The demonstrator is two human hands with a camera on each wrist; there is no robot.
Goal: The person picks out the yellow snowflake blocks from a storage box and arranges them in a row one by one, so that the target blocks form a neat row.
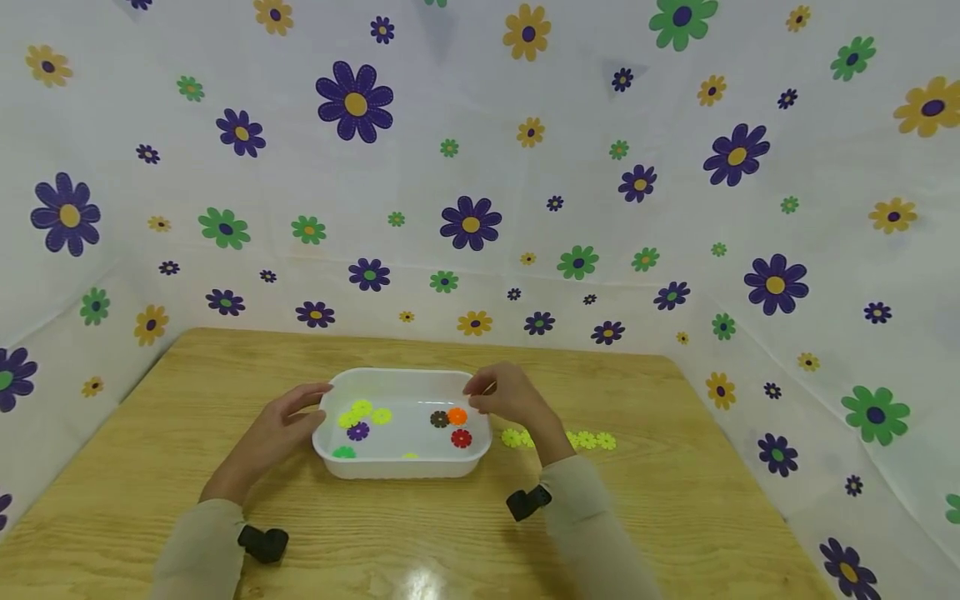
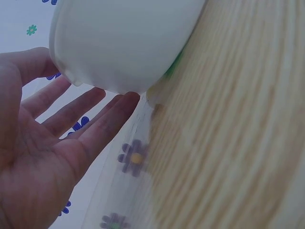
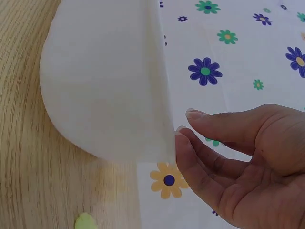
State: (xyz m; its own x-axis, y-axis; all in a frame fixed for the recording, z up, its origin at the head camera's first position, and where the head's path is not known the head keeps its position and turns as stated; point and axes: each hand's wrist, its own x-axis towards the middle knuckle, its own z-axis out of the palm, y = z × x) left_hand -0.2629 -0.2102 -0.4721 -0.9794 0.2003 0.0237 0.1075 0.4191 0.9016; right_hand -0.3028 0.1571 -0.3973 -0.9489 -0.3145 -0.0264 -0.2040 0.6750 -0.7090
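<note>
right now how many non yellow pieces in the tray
5: purple piece, green piece at left; brown piece, orange piece, red piece at right. The tray wall may hide more.

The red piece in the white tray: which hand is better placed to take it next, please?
Probably the right hand: it is at the right end of the white tray, close to the red piece. The left hand is farther away, touching the opposite end.
</note>
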